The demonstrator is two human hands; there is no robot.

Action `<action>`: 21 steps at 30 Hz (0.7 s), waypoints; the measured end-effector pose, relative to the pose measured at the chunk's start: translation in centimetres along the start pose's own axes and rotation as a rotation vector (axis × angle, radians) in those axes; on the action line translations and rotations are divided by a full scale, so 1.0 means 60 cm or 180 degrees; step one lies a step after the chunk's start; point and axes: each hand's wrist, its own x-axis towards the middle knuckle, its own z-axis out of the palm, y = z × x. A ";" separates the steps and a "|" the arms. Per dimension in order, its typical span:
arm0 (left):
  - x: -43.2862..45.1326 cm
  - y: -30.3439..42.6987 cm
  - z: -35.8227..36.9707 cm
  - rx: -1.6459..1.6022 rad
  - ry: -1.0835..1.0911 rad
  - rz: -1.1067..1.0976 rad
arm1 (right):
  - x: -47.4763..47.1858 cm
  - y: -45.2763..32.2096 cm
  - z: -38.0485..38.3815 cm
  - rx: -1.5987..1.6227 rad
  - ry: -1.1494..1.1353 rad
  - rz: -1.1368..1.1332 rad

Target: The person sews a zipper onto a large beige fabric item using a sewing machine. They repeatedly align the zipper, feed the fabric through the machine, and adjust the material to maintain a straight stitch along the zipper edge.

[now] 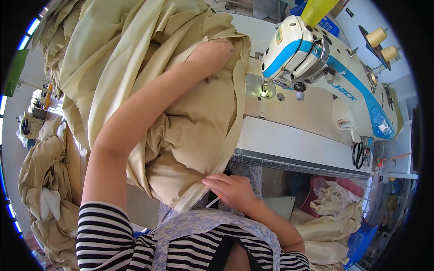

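Observation:
A beige padded garment (200,132) spreads over my lap and the table's left part, with a zipper tape (193,196) along its right edge. My left hand (212,56) reaches across to the garment's far end, its fingers curled into the cloth; the fingertips are hidden. Close to my body, my right hand (234,191) pinches the zipper edge between thumb and fingers. A slim white item with an orange part (215,200) pokes out under that hand; what it is I cannot tell. Right of the garment stands a white and blue Jack sewing machine (312,57).
Cream thread cones (376,37) sit behind the machine. Black-handled scissors (358,155) lie at the table's right end, near a ruler strip (271,162) along its front edge. More beige garments (51,169) heap at left. Bagged cloth pieces (334,198) lie low at right.

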 end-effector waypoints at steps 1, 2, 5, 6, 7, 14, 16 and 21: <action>-0.041 0.031 -0.014 -0.0029 0.0554 0.0233 | 0.001 0.001 -0.001 -0.0073 -0.0098 0.0032; -0.095 0.073 -0.009 -0.0230 0.0244 0.0309 | 0.001 0.002 -0.002 -0.0108 -0.0087 -0.0004; -0.186 0.098 0.004 -0.0619 0.0202 0.0833 | 0.001 0.003 -0.008 -0.0095 -0.0140 -0.0096; -0.210 0.089 0.007 -0.0686 0.0206 0.1048 | -0.002 0.003 -0.015 -0.0073 -0.0205 -0.0072; -0.221 0.067 0.005 -0.1018 -0.0083 0.0860 | -0.004 0.001 -0.020 -0.0008 -0.0087 -0.0133; -0.244 0.077 0.018 -0.1041 0.0319 0.0664 | 0.008 -0.015 -0.058 0.0641 0.0067 0.0244; -0.252 0.108 0.027 -0.1044 0.0455 0.0523 | 0.018 -0.011 -0.090 0.1081 0.0515 0.0497; -0.263 0.125 0.043 -0.0271 0.0349 0.0293 | 0.078 0.034 -0.130 0.1317 0.1134 0.0626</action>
